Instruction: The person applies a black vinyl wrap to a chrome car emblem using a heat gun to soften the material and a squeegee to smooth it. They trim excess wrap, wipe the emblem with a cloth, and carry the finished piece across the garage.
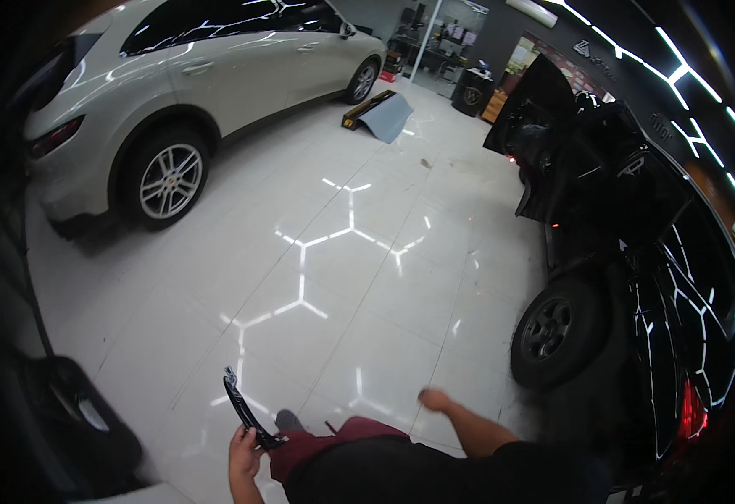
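Note:
My left hand (245, 454) is closed around the lower end of a glossy black car door handle (242, 408). The piece is long and curved, and its upper end, with a small shiny fitting, points away from me. It is held over the floor, left of my dark red shorts. My right hand (435, 400) hangs over the floor on the right, apart from any object. Its fingers are turned away and hidden, so I cannot tell how they are held. The nearest large thing to it is the rear wheel (552, 332) of a black car.
A light grey car (241, 76) stands at the far left. Along the right is the black car (678, 277) with doors open. A long box with a grey sheet (388, 118) lies on the glossy tiled floor (367, 286) ahead. A dark rounded panel (69, 412) is at lower left.

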A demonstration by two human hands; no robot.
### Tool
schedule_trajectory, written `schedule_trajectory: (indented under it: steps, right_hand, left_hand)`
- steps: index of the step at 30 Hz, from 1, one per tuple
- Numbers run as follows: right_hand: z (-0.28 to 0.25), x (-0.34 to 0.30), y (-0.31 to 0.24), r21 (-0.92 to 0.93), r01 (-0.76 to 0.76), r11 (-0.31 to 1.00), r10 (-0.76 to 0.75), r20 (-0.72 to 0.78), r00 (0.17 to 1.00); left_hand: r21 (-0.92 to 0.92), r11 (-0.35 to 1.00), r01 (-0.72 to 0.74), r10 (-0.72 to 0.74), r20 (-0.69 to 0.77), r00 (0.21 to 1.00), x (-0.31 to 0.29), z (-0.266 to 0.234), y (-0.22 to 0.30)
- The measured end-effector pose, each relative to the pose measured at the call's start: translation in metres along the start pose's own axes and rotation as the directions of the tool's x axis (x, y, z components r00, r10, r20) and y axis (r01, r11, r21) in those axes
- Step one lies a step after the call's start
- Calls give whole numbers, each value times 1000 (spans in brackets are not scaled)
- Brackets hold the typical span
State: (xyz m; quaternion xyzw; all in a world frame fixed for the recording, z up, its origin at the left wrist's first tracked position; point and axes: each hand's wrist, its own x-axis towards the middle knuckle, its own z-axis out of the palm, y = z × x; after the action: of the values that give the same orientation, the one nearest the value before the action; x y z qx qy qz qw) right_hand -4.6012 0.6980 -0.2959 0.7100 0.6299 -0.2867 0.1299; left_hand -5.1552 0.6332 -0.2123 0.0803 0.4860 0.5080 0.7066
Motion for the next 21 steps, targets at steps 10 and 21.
schedule_trajectory:
  steps: [10,21]
  right_hand:
    - [-10,33,-58,135,-286,949,203,434,878]
    - [-75,-30,-227,961,119,249,750,-269,604]
  left_hand:
    - [331,922,-199,96,303,948,212,146,267]
    - [883,466,61,-824,408,393,307,300,182]
